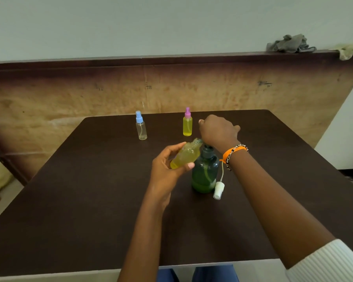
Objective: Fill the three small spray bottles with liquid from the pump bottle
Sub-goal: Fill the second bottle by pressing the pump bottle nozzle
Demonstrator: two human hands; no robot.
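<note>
Dark table (pixel 90 200) — left hand (pixel 167 169) grips uncapped bottle (pixel 184 155), right hand (pixel 218 131) presses pump bottle (pixel 205 174).

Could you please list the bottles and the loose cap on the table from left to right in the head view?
Blue-capped spray bottle → open bottle held in the left hand → pink-capped spray bottle → green pump bottle → white spray cap.

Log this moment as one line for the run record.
left hand holds uncapped bottle at spout | right hand on pump bottle | blue-capped bottle empty
</note>
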